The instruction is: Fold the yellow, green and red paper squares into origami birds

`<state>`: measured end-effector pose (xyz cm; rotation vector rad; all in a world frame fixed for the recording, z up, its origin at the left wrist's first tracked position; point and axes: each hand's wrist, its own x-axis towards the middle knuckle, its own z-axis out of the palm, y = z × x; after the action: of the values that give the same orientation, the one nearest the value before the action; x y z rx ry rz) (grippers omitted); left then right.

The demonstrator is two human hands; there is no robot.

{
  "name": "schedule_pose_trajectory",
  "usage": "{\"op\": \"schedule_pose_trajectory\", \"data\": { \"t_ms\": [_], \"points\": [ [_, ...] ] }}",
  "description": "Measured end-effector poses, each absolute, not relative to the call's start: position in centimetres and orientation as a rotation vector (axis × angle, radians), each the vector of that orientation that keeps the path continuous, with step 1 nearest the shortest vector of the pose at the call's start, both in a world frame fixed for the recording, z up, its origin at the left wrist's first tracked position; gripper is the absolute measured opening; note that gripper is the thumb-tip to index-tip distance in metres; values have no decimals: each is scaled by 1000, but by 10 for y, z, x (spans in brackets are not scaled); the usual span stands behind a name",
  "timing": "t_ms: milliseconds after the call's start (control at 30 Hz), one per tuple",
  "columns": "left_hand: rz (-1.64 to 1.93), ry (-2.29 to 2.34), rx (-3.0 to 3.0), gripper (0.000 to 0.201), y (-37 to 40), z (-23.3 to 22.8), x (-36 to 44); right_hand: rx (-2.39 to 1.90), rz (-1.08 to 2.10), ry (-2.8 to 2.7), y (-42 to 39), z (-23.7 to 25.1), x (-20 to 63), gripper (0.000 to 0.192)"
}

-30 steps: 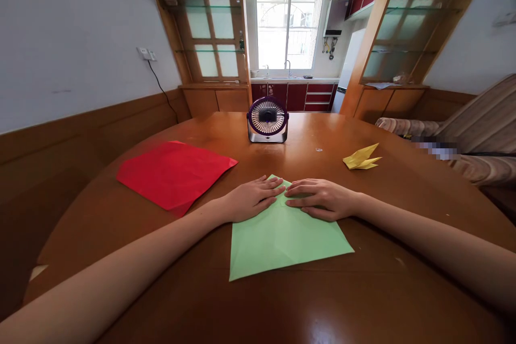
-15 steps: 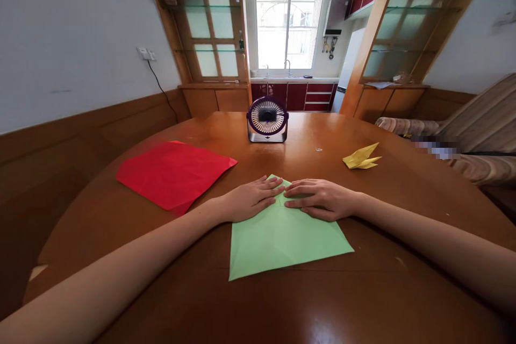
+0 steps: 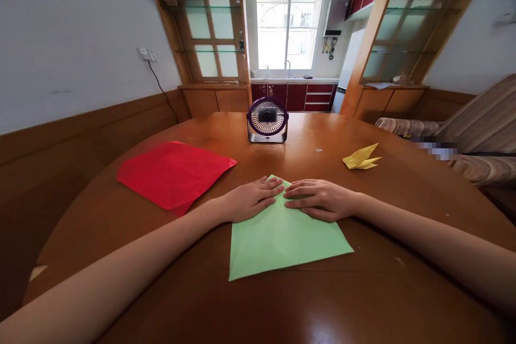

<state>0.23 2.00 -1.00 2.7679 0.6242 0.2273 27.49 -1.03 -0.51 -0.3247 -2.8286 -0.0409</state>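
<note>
Green paper (image 3: 282, 239) lies flat on the wooden table (image 3: 363, 290) right in front of the person, far corner folded in. Left hand (image 3: 252, 199) and right hand (image 3: 320, 199) press palm-down on that corner, fingers flat and close together, tips nearly touching at the middle, likely pinning the fold while creasing. Nothing is gripped. Red paper (image 3: 175, 172) lies well to the left, a yellow folded figure (image 3: 362, 157) far right, a small fan (image 3: 267, 119) beyond, facing the person.
</note>
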Motion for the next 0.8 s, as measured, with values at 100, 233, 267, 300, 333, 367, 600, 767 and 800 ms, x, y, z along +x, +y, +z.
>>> {"op": "schedule_pose_trajectory", "data": {
  "t_ms": [100, 233, 267, 300, 333, 367, 600, 767, 800],
  "points": [
    [231, 636, 2770, 49, 19, -9, 3, -330, -32, -2827, -10, -5, 275, 41],
    [241, 624, 2773, 49, 18, -8, 3, -326, -22, -2820, -10, -6, 275, 42],
    [241, 624, 2772, 50, 18, -8, 3, -327, -16, -2819, -10, -6, 275, 41],
    [241, 627, 2770, 50, 18, -8, 3, -330, -11, -2816, -10, -6, 275, 41],
    [239, 632, 2769, 50, 18, -8, 4, -333, -5, -2812, -10, -6, 275, 41],
    [236, 636, 2768, 50, 18, -8, 4, -337, 1, -2808, -10, -6, 275, 41],
    [241, 614, 2809, 48, 18, -8, 4, -423, 90, -2683, -8, -9, 278, 41],
    [240, 622, 2833, 49, 17, -8, 4, -646, 55, -2706, -6, -13, 279, 44],
    [245, 617, 2834, 49, 18, -9, 3, -666, 48, -2724, -6, -13, 279, 45]
  ]
}}
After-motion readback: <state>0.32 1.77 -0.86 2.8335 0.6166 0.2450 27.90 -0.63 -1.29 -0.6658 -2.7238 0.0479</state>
